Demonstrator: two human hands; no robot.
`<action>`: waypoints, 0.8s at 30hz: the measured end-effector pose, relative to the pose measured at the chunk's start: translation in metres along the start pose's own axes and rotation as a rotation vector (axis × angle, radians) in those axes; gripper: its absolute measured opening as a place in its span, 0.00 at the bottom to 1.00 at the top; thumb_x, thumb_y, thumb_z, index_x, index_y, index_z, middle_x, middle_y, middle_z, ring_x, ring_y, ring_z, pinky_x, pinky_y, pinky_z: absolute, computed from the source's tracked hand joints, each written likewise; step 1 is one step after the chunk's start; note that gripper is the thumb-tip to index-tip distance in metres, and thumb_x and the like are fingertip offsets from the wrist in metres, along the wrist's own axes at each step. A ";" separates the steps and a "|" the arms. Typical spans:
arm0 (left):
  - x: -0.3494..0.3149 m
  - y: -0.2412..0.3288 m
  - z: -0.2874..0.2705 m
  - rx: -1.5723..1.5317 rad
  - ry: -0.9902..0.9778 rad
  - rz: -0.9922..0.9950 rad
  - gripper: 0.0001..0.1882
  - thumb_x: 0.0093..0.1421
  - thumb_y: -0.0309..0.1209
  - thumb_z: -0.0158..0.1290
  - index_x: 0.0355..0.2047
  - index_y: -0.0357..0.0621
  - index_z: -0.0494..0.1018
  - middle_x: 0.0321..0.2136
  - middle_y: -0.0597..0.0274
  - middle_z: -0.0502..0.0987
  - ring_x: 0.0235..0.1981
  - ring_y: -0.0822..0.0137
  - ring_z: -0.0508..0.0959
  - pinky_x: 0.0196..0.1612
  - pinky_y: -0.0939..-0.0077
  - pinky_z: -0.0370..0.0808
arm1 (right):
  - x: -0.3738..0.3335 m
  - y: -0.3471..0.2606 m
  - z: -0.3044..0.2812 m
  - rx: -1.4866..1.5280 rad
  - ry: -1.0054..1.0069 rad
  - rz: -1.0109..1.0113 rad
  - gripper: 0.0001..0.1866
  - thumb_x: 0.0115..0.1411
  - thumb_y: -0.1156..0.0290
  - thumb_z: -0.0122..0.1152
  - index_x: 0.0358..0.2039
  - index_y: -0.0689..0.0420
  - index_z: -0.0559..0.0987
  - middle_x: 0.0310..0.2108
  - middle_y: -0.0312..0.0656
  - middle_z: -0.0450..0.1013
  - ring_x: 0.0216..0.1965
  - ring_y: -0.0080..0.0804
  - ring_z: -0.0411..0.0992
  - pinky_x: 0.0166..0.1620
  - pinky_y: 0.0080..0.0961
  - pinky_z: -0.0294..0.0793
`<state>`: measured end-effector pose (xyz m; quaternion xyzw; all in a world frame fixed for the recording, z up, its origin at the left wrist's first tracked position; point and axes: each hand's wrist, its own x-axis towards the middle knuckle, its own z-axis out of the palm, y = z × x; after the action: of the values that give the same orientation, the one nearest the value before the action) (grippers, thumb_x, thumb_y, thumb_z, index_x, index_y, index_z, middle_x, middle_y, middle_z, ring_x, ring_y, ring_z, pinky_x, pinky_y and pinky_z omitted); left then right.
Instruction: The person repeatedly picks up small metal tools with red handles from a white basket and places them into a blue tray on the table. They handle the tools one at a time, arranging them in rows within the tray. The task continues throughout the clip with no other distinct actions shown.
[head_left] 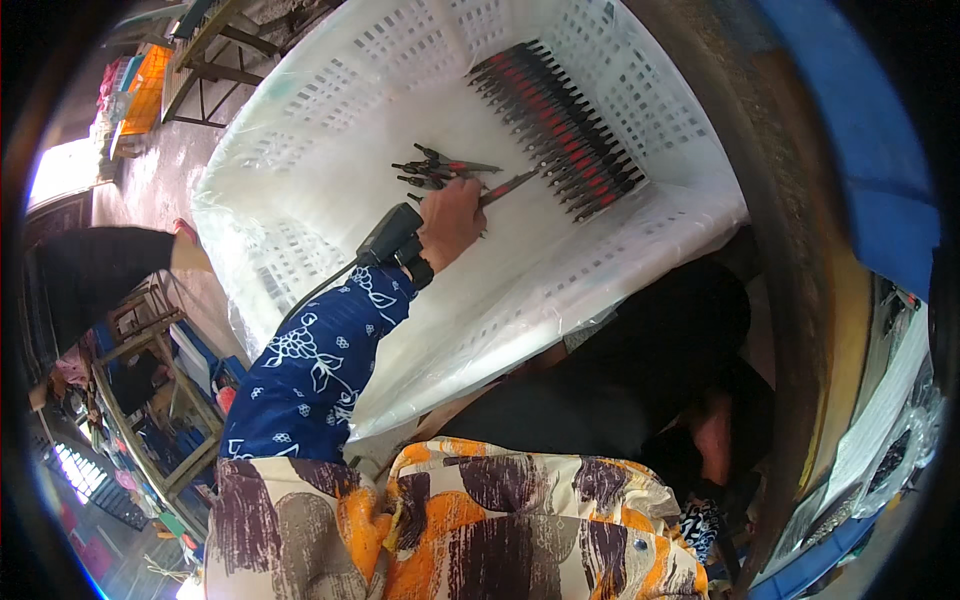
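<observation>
My left hand (450, 225), in a blue flowered sleeve, reaches into a white perforated plastic basket (300, 170) lined with clear film. Its fingers are closed on a slim dark tool (512, 187) with a red part, which points toward the packed row. I cannot make out the tool's exact kind. Just beyond the hand lies a small loose bunch of similar black-and-red tools (428, 165), spread at angles. Along the basket's far right side, many more lie side by side in a neat row (560, 125). My right hand does not show.
A black box-shaped device (388, 235) with a cable sits on my left wrist. My bent leg in black trousers (600, 380) is right of the basket. A dark beam (790, 230) and blue panel (860, 120) border the right. Another person's dark sleeve (100, 275) shows left, near wooden racks (150, 390).
</observation>
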<state>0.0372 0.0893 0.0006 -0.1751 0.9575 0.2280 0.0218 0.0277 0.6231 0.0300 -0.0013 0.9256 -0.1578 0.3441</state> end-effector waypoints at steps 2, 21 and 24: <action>-0.010 0.002 0.005 -0.052 -0.048 0.022 0.10 0.46 0.27 0.56 0.28 0.38 0.67 0.27 0.48 0.71 0.29 0.45 0.73 0.30 0.55 0.70 | 0.003 0.007 0.005 0.000 -0.020 0.023 0.23 0.57 0.72 0.53 0.54 0.62 0.66 0.52 0.52 0.66 0.54 0.42 0.63 0.56 0.31 0.62; -0.038 0.017 0.028 -0.039 -0.284 0.143 0.12 0.51 0.26 0.54 0.35 0.42 0.66 0.29 0.50 0.71 0.29 0.47 0.73 0.29 0.56 0.69 | -0.004 0.030 -0.001 -0.057 0.002 0.014 0.22 0.60 0.71 0.50 0.54 0.62 0.66 0.50 0.50 0.66 0.51 0.39 0.64 0.54 0.29 0.63; -0.031 0.016 0.031 -0.029 -0.268 0.194 0.12 0.51 0.26 0.54 0.36 0.42 0.66 0.28 0.51 0.71 0.28 0.48 0.73 0.27 0.57 0.69 | -0.003 0.034 0.000 -0.074 0.001 0.008 0.21 0.60 0.71 0.49 0.54 0.62 0.66 0.50 0.50 0.67 0.50 0.38 0.64 0.54 0.29 0.64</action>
<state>0.0590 0.1266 -0.0163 -0.0502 0.9551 0.2640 0.1245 0.0337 0.6559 0.0222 -0.0101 0.9309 -0.1218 0.3441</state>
